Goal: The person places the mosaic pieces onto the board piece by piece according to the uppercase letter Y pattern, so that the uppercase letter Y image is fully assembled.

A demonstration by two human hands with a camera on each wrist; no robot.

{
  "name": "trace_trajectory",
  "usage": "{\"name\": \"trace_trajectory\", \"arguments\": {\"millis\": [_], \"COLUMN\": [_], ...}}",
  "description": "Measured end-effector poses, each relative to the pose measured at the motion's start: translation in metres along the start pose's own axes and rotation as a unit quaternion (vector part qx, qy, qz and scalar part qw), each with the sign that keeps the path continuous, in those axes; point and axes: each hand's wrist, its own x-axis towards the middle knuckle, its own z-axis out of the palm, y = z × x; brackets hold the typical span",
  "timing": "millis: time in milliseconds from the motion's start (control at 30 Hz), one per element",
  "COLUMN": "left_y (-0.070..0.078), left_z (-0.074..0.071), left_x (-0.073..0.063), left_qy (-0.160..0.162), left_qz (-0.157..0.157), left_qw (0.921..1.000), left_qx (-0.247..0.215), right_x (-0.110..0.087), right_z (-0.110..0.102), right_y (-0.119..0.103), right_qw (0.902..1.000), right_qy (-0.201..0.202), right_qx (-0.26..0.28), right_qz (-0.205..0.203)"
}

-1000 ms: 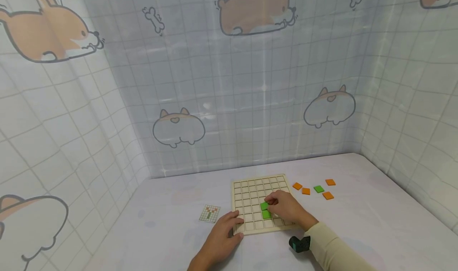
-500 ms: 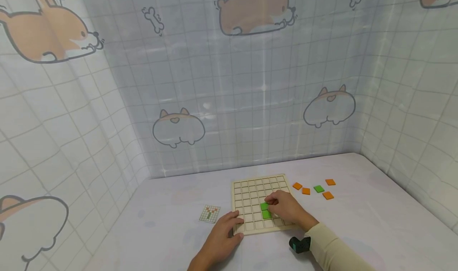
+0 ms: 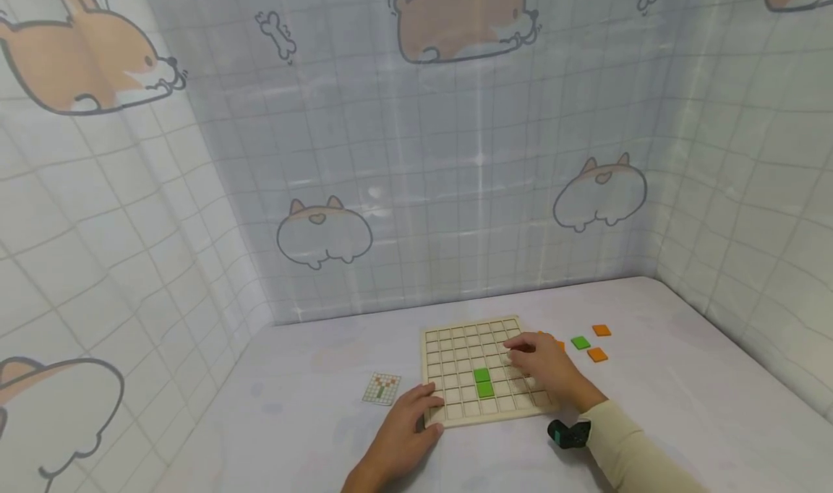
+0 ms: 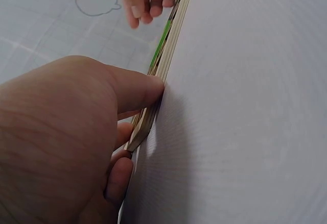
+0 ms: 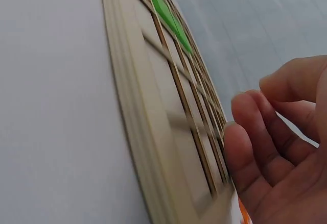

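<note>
A pale wooden grid board lies on the table. Two green square tiles sit in adjoining cells, one behind the other. At the board's near left corner my left hand grips it; in the left wrist view the thumb lies along the near edge and the fingers bend round the side. My right hand hovers over the board's right side, fingers loosely bent. The right wrist view shows a gap between thumb and fingers with nothing held, and the green tiles further along the grid.
Right of the board lie another green tile and several orange tiles, some partly behind the right hand. A small card with a coloured grid pattern is left of the board. Printed curtains enclose the table's back and sides.
My right hand has left the green tiles and moved right across the board, uncovering them and partly covering nearby orange tiles. The left hand stays at the corner.
</note>
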Motion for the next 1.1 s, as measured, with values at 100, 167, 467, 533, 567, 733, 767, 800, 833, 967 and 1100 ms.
{"name": "trace_trajectory", "arguments": {"millis": [100, 167, 467, 533, 567, 733, 767, 800, 833, 967, 1100], "left_y": [0.000, 0.000, -0.001, 0.000, 0.000, 0.000, 0.000, 0.000, 0.000, 0.000, 0.000], "left_z": [0.000, -0.001, -0.002, -0.002, -0.002, -0.002, -0.002, -0.002, -0.002, -0.002, -0.001], "left_x": [-0.001, -0.001, -0.001, -0.001, -0.001, -0.002, -0.002, -0.002, -0.002, -0.003, -0.003], "left_qy": [0.001, 0.002, -0.002, -0.004, -0.004, 0.004, 0.005, 0.007, 0.008, 0.011, 0.010], "left_qz": [0.005, 0.008, 0.011, 0.008, 0.007, 0.021, 0.024, 0.027, 0.029, 0.031, 0.030], "left_qw": [1.0000, 0.9999, 0.9999, 0.9999, 0.9999, 0.9996, 0.9995, 0.9994, 0.9993, 0.9991, 0.9991], "left_qx": [0.003, 0.007, 0.012, 0.010, 0.010, 0.016, 0.018, 0.020, 0.021, 0.027, 0.028], "right_x": [0.002, 0.004, 0.006, 0.007, 0.007, 0.010, 0.010, 0.010, 0.010, 0.011, 0.011], "right_z": [-0.013, -0.024, -0.076, -0.084, -0.088, -0.101, -0.103, -0.105, -0.106, -0.110, -0.110], "right_y": [0.006, 0.010, 0.025, 0.030, 0.032, 0.042, 0.043, 0.044, 0.046, 0.053, 0.059], "right_qw": [0.9995, 0.9987, 0.9933, 0.9913, 0.9903, 0.9869, 0.9867, 0.9865, 0.9864, 0.9874, 0.9866], "right_qy": [0.019, 0.031, 0.089, 0.098, 0.101, 0.110, 0.110, 0.110, 0.110, 0.101, 0.090], "right_qx": [0.007, 0.009, -0.065, -0.082, -0.089, -0.109, -0.110, -0.111, -0.111, -0.105, -0.113], "right_qz": [0.025, 0.039, 0.034, 0.033, 0.035, 0.045, 0.048, 0.049, 0.051, 0.061, 0.076]}}
